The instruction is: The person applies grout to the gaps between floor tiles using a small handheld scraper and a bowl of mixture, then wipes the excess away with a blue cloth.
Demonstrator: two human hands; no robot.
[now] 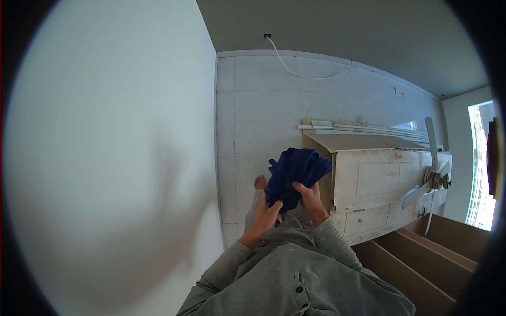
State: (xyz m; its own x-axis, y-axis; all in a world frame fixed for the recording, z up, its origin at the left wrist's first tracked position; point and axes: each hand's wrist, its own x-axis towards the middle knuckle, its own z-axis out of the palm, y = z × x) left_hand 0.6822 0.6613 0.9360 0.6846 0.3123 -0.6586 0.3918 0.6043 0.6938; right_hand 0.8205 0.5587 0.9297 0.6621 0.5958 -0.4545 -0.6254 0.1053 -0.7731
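Note:
A bunched dark blue cloth is held up in front of my body, above the floor. My left hand grips its lower left edge, thumb on top. Gripping the lower right side is my right hand, its thumb pressed onto the folds. The fingers of both hands are mostly hidden beneath the fabric. The cloth is crumpled into loose layers, so its full shape cannot be made out.
A plain pale wall rises close on my left. At the right stands a worn whitish cabinet or box with a ceiling fan on it. Brown wooden compartments lie nearer. Long strips lie behind; a white cable hangs from the far wall.

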